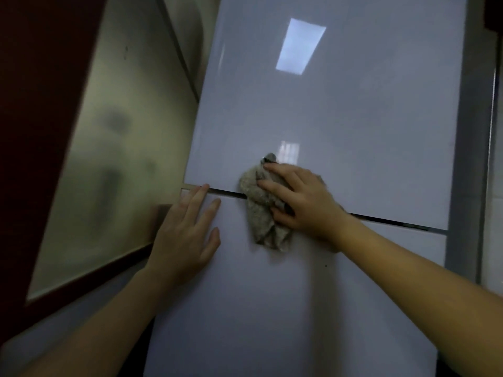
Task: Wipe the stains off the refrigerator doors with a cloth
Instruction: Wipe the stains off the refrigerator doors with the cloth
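A pale grey refrigerator fills the view, with a glossy upper door (pixel 340 110) and a lower door (pixel 272 308) split by a dark gap. A crumpled grey-brown cloth (pixel 262 213) lies across that gap near the middle. My right hand (pixel 302 198) presses flat on the cloth, fingers spread over it and pointing left. My left hand (pixel 187 235) rests flat on the lower door's upper left corner, fingers apart, its fingertips reaching the gap. A small dark speck (pixel 325 266) shows on the lower door below my right wrist.
A frosted glass panel (pixel 114 159) in a dark red frame (pixel 35 118) stands close on the left of the refrigerator. A grey side strip (pixel 473 131) runs down the refrigerator's right edge. A ceiling light reflects in the upper door.
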`<state>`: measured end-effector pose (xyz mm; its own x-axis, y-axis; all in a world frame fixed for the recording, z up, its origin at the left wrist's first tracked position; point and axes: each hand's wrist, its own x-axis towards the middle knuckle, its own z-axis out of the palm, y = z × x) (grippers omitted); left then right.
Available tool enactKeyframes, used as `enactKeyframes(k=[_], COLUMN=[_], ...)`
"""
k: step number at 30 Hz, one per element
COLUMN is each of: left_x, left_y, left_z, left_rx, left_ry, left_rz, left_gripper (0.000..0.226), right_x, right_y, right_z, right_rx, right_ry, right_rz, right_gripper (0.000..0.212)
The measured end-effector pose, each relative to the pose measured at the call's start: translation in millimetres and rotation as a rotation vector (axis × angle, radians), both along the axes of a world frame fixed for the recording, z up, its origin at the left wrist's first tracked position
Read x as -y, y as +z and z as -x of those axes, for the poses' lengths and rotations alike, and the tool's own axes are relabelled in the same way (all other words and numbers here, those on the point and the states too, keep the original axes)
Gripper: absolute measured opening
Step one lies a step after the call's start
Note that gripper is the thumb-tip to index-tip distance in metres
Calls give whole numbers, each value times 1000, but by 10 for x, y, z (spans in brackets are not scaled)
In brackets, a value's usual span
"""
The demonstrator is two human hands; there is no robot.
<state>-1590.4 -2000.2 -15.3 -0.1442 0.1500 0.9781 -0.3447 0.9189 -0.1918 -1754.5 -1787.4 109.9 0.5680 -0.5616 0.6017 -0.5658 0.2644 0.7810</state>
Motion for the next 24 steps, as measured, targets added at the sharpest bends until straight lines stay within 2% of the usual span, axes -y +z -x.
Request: enactKeyframes(k=[3, 7, 10, 16, 18, 21, 24], left_x=[41, 54, 60, 70, 61, 51, 49], left_y=[-43, -45, -47, -62, -65, -63, -66], left_z=[-1, -4, -1, 15, 16, 21, 33], left_rx=[28, 27, 25, 33, 29, 37, 39], left_ry=[11, 20, 29, 18, 8, 1, 6], left_rz=[-4, 11, 25, 9, 1, -15, -26], left_gripper=[55, 55, 56, 59, 58, 58, 59], right_x=[59, 348, 655, 641, 537, 403, 289], right_y=[311, 706, 820, 647, 632, 538, 309], right_z=[-12, -225, -440, -384, -303, -208, -133], right_rx=[-18, 198, 266, 90, 125, 301, 291], right_ry=[-9, 36, 54, 0, 35, 111, 110], right_rz=[46, 202, 193, -21, 58, 266, 227], right_gripper=[50, 53, 56, 55, 54, 54, 55])
